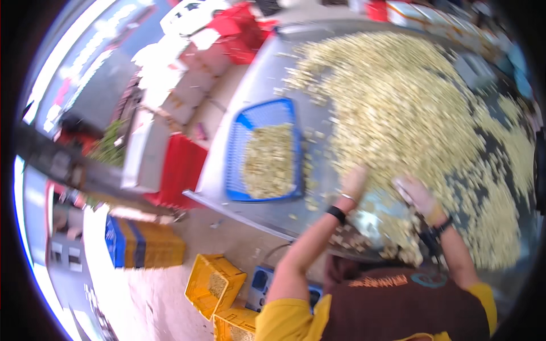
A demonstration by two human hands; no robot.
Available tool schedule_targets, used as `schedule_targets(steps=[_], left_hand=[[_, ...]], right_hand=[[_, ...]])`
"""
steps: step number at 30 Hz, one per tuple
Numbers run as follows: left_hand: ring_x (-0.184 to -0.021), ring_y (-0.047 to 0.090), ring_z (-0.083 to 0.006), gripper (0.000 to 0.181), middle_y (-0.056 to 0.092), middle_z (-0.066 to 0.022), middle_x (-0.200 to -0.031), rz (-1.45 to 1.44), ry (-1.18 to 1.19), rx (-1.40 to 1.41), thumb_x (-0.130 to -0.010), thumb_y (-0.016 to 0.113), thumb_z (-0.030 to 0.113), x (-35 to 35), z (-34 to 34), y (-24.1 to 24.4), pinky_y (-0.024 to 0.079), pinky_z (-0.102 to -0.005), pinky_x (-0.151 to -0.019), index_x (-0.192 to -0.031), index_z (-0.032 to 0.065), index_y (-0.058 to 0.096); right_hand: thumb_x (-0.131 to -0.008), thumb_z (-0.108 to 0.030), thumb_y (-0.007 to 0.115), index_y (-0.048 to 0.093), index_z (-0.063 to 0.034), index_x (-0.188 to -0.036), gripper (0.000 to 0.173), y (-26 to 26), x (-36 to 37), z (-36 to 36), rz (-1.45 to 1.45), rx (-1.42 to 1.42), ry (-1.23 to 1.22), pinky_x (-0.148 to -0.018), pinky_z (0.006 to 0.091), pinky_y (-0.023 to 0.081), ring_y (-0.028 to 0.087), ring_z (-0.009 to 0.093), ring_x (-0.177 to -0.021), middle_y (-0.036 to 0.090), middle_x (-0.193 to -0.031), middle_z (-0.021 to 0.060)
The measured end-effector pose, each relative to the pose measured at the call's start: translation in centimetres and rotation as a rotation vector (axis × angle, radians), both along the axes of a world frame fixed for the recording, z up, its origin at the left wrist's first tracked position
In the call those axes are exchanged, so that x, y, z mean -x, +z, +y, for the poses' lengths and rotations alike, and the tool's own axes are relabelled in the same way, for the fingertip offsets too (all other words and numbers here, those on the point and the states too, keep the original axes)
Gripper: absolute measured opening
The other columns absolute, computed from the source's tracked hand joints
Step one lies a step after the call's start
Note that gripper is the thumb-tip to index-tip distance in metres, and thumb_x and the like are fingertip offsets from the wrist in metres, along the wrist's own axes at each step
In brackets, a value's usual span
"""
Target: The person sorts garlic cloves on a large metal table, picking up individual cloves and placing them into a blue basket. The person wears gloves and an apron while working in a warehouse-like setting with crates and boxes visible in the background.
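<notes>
A large heap of small pale yellow-green pieces (pixel 396 102), too blurred to name, is spread over a metal table (pixel 260 221). My left hand (pixel 355 181), with a bracelet and a dark band at the wrist, touches the heap's near edge. To its right, my right hand (pixel 416 196) is at the same edge, partly covered by something pale. Motion blur hides the fingers of both hands and whether they hold any pieces. Left of the heap, a blue plastic basket (pixel 297 157) holds more such pieces.
Smaller piles of pieces (pixel 495 226) lie at the right. Yellow plastic crates (pixel 200 294) stand on the floor below the table's near left edge. A red container (pixel 181 166) and white boxes (pixel 147 153) are beyond the left side. A grey box (pixel 473 70) sits at the far right.
</notes>
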State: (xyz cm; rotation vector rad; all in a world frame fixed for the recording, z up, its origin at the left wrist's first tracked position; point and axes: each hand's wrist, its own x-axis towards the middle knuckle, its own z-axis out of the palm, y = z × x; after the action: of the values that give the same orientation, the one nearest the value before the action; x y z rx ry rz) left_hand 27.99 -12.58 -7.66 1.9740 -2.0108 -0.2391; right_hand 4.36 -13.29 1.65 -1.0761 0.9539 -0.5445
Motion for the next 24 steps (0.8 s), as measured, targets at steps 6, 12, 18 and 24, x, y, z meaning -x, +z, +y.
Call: schedule_targets(steps=[6, 12, 18, 24], left_hand=[[-0.076, 0.063, -0.0362, 0.013, 0.064, -0.0201, -0.082, 0.563, 0.25, -0.058, -0.082, 0.06, 0.015, 1.1, 1.7, 2.8, 0.048, -0.0447, -0.068, -0.086, 0.0026, 0.057], [-0.078, 0.061, -0.0346, 0.02, 0.059, -0.0177, -0.08, 0.689, 0.108, 0.051, -0.081, 0.065, 0.022, 2.1, 6.9, 11.7, 0.047, -0.043, -0.067, -0.083, 0.0041, 0.055], [-0.067, 0.047, -0.0056, 0.023, 0.051, 0.0041, -0.075, 1.218, -0.138, -0.647, -0.092, 0.066, 0.027, -2.0, 12.4, 12.0, 0.041, -0.0238, -0.059, -0.096, 0.0056, 0.058], [-0.065, 0.042, -0.0047, 0.026, 0.05, 0.0058, -0.077, 1.095, 0.344, 0.053, -0.101, 0.05, 0.032, -12.0, 15.1, 25.4, 0.033, -0.0193, -0.059, -0.097, 0.0093, 0.061]], right_hand=[[-0.097, -0.022, 0.057, 0.062, -0.0051, -0.103, 0.018, -2.5, -4.0, 1.7, 0.047, 0.152, 0.081, -0.04, 0.0202, 0.032, 0.041, 0.004, -0.046, 0.057, -0.066, -0.0018], [-0.097, -0.021, 0.057, 0.06, -0.0026, -0.109, 0.022, 0.8, -5.6, 4.2, 0.131, 0.268, 0.161, -0.048, 0.0207, 0.036, 0.049, 0.005, -0.059, 0.054, -0.072, -0.0029], [-0.093, -0.025, 0.058, 0.062, -0.006, -0.121, 0.034, 2.6, -3.6, 5.2, 0.411, 0.402, 0.863, -0.087, 0.0341, 0.048, 0.064, 0.023, -0.099, 0.069, -0.108, 0.0126], [-0.095, -0.035, 0.058, 0.065, -0.0068, -0.099, 0.029, 10.1, -13.2, 0.7, 0.129, 0.201, 0.767, -0.053, 0.0251, 0.042, 0.05, 0.007, -0.063, 0.056, -0.077, -0.0015]])
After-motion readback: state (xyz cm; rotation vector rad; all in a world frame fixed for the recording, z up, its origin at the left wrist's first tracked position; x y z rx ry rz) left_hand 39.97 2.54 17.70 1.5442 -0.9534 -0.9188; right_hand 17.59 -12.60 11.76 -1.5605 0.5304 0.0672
